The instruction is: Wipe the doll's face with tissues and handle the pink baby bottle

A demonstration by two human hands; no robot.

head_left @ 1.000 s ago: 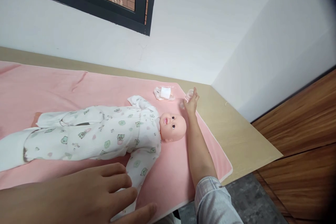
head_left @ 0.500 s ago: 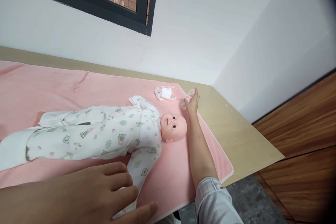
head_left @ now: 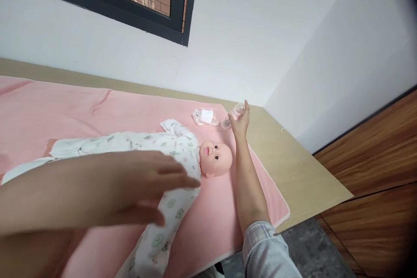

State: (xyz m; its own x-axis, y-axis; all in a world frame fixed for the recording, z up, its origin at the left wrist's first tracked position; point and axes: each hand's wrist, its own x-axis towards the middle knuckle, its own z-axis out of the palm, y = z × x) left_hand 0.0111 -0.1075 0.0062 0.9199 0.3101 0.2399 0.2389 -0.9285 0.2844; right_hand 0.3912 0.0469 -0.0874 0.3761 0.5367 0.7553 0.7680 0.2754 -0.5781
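At the far right corner of the pink blanket, my right hand (head_left: pixel 240 125) is closed around a small clear baby bottle (head_left: pixel 236 112), which is tilted. Below and left of it lies a baby doll (head_left: pixel 216 158) on its back, head toward the right, dressed in a white outfit printed with green and pink figures (head_left: pixel 177 202). My left hand (head_left: pixel 154 189) hovers over the doll's body with nothing in it. Its fingers point right and the thumb stands apart; the hand is slightly blurred and hides much of the outfit's middle.
A clear plastic packet with a white label (head_left: pixel 206 116) lies on the pink blanket (head_left: pixel 208 221) near the bottle. The blanket covers most of a wooden tabletop (head_left: pixel 293 173). Behind are a white wall and a dark-framed window (head_left: pixel 182 8); wood-grain panels (head_left: pixel 384 226) stand at right.
My left hand has risen and moved up across the doll, turning edge-on. My right hand has lifted the bottle slightly up and to the right, and the bottle tilts more.
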